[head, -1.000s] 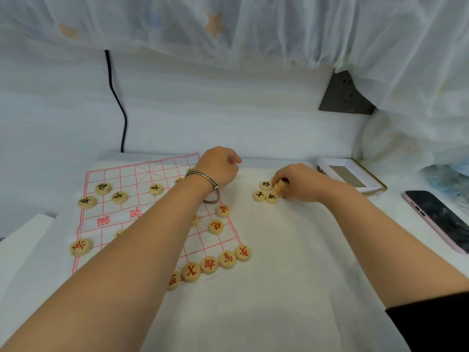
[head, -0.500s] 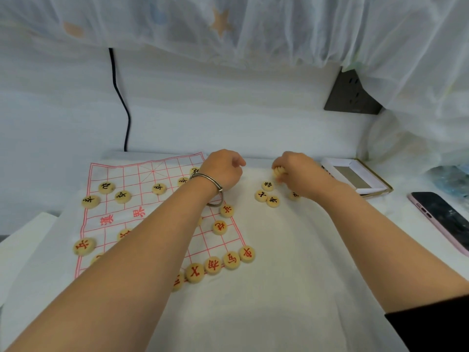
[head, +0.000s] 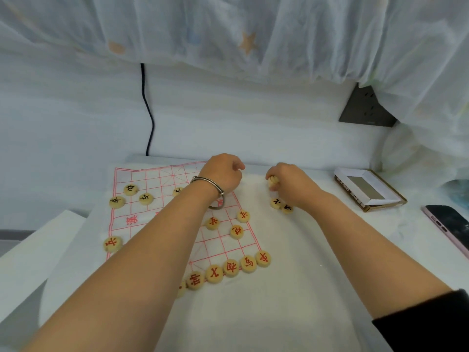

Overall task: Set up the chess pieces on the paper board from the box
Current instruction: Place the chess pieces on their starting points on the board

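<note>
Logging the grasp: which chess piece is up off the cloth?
The piece pinched on edge by the right hand; every other visible one lies flat, including the two loose pieces beside it.

The cloth-covered table carries a paper board (red grid); right of it lie loose pieces, box, phone.

A phone lies far right; black cable and seemingly a socket behind.
</note>
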Motion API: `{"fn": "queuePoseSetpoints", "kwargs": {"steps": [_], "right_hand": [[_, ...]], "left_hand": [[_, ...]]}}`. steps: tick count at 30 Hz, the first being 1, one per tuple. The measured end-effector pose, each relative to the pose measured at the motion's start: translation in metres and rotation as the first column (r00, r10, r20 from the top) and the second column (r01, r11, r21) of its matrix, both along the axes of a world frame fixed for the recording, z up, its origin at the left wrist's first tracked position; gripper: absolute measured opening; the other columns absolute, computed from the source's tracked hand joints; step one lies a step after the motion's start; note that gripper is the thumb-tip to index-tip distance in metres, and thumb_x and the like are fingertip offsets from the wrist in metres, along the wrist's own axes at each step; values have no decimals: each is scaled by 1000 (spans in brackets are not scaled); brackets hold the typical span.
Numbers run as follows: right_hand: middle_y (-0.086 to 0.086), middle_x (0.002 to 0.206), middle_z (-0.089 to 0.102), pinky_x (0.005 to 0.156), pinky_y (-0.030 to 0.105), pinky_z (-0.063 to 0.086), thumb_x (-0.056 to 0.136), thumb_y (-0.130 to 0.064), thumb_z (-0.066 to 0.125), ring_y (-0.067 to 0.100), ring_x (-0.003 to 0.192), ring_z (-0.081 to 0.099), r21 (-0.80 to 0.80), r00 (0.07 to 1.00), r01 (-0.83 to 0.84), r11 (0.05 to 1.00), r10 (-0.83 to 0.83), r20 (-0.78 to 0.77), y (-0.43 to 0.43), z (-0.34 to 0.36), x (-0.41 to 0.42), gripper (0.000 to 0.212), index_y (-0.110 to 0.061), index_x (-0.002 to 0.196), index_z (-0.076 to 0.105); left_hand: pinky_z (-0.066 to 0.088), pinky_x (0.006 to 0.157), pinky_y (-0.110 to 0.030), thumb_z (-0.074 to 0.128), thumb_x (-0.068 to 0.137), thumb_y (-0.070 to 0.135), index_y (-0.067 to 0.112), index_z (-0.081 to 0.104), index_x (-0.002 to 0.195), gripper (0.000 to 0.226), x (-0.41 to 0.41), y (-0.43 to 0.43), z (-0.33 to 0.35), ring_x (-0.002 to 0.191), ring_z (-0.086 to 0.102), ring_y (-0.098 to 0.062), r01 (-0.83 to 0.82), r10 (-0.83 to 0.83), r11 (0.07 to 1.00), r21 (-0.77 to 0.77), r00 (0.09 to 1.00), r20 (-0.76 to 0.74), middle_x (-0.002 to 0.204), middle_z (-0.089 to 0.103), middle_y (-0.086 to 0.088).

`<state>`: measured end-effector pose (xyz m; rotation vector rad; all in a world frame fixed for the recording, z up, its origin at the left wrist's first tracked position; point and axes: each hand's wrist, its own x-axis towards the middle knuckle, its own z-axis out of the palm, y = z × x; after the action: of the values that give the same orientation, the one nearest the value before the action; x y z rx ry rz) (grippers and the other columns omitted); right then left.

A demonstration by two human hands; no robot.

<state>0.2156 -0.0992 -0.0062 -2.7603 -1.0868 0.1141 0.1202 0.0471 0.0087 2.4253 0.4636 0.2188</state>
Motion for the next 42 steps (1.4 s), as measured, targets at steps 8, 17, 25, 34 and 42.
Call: {"fn": "queuePoseSetpoints", "kwargs": {"steps": [8,17,25,34,42], "right_hand": [[7,123,57,83,24,38,89,-10,61,23,110,53,174,996,-36,984,49,-73,64,8,-28,29,-12,118,60],[7,121,59,82,23,38,88,-6,60,23,109,54,169,984,-171,971,177,-19,162,15,-40,28,-10,117,60],[7,121,58,91,31,43,89,-5,56,25,111,53,42,958,-285,958,283,39,209,7,-42,31,-11,120,58],[3,115,56,82,28,44,83,-20,69,17,95,51,221,978,-175,959,196,-75,208,5,-32,33,-16,114,62],[7,110,57,72,26,45,85,-15,66,18,80,55,63,982,-187,980,189,-22,188,6,-20,27,-11,111,60]], "left_hand": [[34,107,-29,46,93,12,15,54,129,37,-43,64,6,128,46,-21,3,12,994,113,991,-135,139,50,-4],[35,107,-27,38,90,-3,15,54,130,46,-78,154,0,129,45,-22,-136,147,988,69,967,-207,139,50,-5],[37,105,-27,40,90,-1,17,56,128,45,-73,172,-10,127,47,-21,-135,145,989,61,968,-207,139,50,-4],[37,104,-26,42,92,4,16,55,129,42,-66,173,-19,127,47,-22,-124,138,988,87,974,-178,139,49,-4],[29,113,-41,41,89,5,27,30,145,61,-51,158,-26,142,17,-27,50,3,980,192,964,-267,153,24,-4]]}}
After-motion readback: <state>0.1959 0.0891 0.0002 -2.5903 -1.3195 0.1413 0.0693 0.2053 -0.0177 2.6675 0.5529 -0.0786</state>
